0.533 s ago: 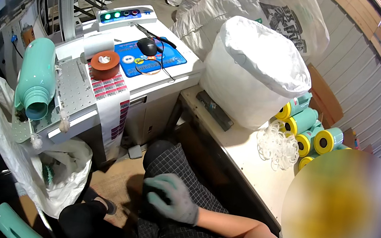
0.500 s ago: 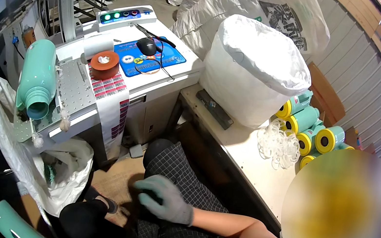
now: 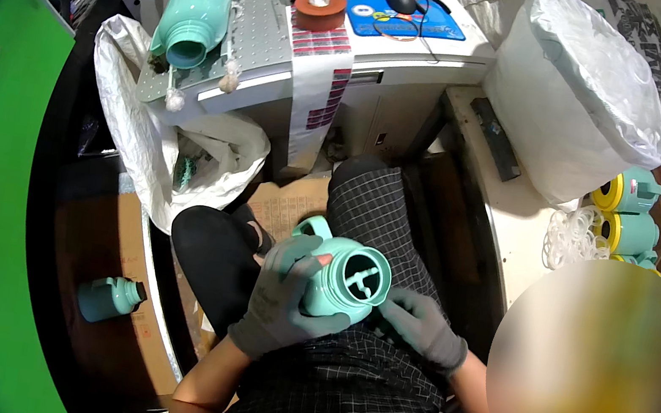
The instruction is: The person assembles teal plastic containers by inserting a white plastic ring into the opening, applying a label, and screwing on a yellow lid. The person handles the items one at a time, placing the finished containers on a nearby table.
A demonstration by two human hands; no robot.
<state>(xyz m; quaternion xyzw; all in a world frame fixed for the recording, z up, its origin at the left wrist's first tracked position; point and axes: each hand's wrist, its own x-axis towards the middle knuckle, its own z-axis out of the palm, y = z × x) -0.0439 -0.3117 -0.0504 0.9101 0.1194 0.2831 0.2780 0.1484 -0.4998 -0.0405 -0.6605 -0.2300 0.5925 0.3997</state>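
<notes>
Above my lap is a mint-green plastic jug (image 3: pixel 326 290) with a side handle and a wide threaded mouth turned up toward me. Inside the mouth a pale green cross-shaped piece shows. My left hand (image 3: pixel 280 297), in a grey glove with a fingertip bare, wraps round the jug's left side. At the lower right of the mouth, my gloved right hand (image 3: pixel 421 329) has its fingers closed against the rim. What lies between those fingertips, if anything, is too small to tell. A second mint-green jug (image 3: pixel 197 11) lies on the perforated metal plate (image 3: pixel 257 37) at the far left.
A tape roll (image 3: pixel 320 10) and label strip (image 3: pixel 317 93) lie beside a blue mat (image 3: pixel 368 11). Right are a white sack (image 3: pixel 569 97), pale rings (image 3: pixel 574 234) and several yellow-ended jugs (image 3: pixel 625 233). An open sack (image 3: pixel 126 116) hangs left, above a jug (image 3: pixel 107 300) on cardboard.
My view has swung left and down. The right hand, empty over my lap before, is now at the jug's rim. My left hand has come into view holding the jug above my lap.
</notes>
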